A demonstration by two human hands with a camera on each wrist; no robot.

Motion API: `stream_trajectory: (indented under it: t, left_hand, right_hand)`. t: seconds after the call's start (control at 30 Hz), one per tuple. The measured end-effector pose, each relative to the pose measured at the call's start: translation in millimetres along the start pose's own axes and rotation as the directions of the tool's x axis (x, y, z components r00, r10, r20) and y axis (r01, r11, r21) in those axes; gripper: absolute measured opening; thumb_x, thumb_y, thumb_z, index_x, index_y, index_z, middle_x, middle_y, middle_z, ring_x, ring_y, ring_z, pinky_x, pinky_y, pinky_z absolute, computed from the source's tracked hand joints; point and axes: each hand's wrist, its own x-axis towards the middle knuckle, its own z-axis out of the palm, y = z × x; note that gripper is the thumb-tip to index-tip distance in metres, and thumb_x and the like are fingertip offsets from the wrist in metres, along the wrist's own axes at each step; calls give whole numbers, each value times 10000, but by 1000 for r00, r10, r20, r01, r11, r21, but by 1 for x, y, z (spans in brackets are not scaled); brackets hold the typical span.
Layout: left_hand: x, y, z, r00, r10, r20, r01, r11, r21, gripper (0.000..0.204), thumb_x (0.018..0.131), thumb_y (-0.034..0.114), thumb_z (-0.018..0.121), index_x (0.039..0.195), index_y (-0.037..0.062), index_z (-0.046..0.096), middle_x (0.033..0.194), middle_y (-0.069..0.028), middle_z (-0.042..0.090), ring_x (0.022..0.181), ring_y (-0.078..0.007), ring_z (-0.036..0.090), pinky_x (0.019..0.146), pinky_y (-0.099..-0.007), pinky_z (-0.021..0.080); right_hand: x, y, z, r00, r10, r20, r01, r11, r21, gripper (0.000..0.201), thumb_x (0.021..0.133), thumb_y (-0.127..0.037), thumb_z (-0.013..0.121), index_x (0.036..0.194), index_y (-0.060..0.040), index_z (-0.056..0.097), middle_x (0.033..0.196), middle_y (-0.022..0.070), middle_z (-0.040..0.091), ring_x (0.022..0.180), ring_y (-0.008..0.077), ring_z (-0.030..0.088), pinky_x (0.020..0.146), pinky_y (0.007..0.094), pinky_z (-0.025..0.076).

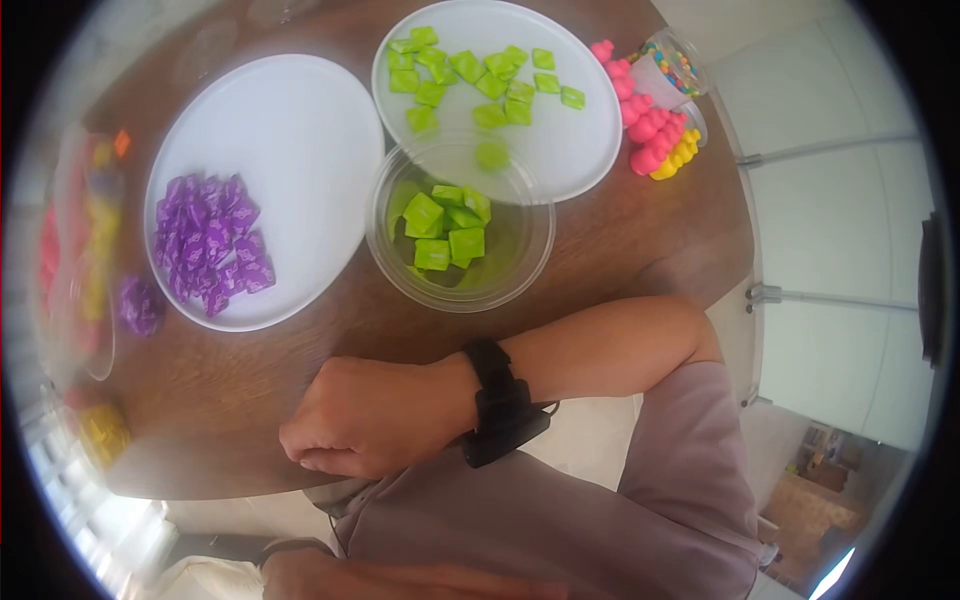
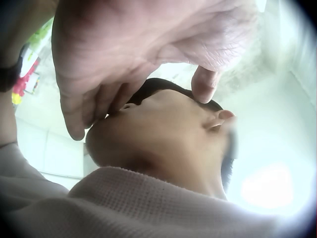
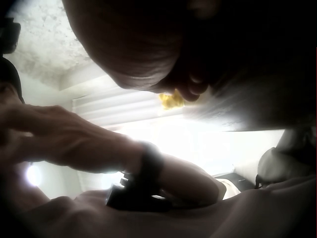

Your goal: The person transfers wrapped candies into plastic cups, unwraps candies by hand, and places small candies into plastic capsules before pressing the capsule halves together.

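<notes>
My right hand (image 1: 375,415) is at the table's near edge, its fingers curled inward with nothing visible in them. The right wrist view shows the same hand (image 3: 133,44) dark and close. Low in the head view is my left hand (image 1: 410,580), fingers extended; in the left wrist view this hand (image 2: 143,49) is beside the person's chin, fingers slightly bent and nothing in them. Beyond my right hand stands a clear round bowl (image 1: 515,265) with green pieces (image 1: 467,243). Purple wrapped pieces (image 1: 205,240) lie on the left white plate (image 1: 310,190), green squares (image 1: 490,85) on the right white plate (image 1: 585,150).
A purple item (image 1: 140,305) lies left of the left plate. Clear containers (image 1: 85,250) with coloured contents line the left side. Pink shapes (image 1: 650,135), yellow shapes (image 1: 677,155) and a cup of beads (image 1: 668,75) are at the back right of the brown table (image 1: 240,370).
</notes>
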Motion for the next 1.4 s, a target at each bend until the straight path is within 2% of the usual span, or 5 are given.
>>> stream_trajectory:
  t: [0.37, 0.43, 0.5, 0.77, 1.4]
  left_hand:
    - [-26, 59, -30, 983, -167, -73, 171, 705, 688, 293, 936, 439, 707, 1031, 176, 797, 1165, -35, 759, 1012, -142, 716, 890, -359, 549]
    - [-13, 79, -54, 984, 43, 175, -177, 406, 897, 384, 893, 195, 770, 1143, -85, 690, 1042, -219, 721, 900, -269, 697, 806, -352, 547]
    - [-13, 85, -44, 950, 311, 13, -28, 46, 999, 217, 808, 21, 793, 1002, -59, 738, 940, -169, 733, 822, -225, 693, 739, -304, 533]
    - [74, 119, -29, 901, 380, -211, 380, -453, 806, 99, 865, 42, 774, 916, -39, 748, 796, -38, 713, 707, -85, 593, 655, -242, 450]
    - [77, 107, -81, 983, 49, -177, 122, -893, 432, 112, 847, 60, 673, 940, 1, 689, 1064, -159, 687, 962, -383, 634, 872, -448, 502]
  right_hand:
    - [0, 0, -1, 999, -40, 0, 40, 999, 14, 103, 903, -101, 657, 846, -32, 606, 745, 146, 635, 699, 373, 626, 618, 454, 493]
    - [0, 1, -1, 999, 18, 28, -19, 999, 36, 107, 884, -114, 648, 813, -34, 639, 703, 158, 654, 679, 397, 642, 637, 501, 501]
    - [0, 1, -1, 1000, -13, 10, 13, 1000, 22, 103, 890, -112, 643, 813, -44, 631, 694, 148, 648, 664, 387, 637, 626, 495, 497]
    - [-1, -1, -2, 999, -39, -4, 39, 999, -9, 100, 909, -106, 630, 820, -60, 617, 663, 115, 634, 630, 354, 628, 591, 466, 488]
    - [-3, -10, 0, 998, -9, -58, 5, 998, -64, 148, 853, -119, 608, 741, -25, 634, 668, 170, 623, 650, 376, 619, 615, 481, 480]
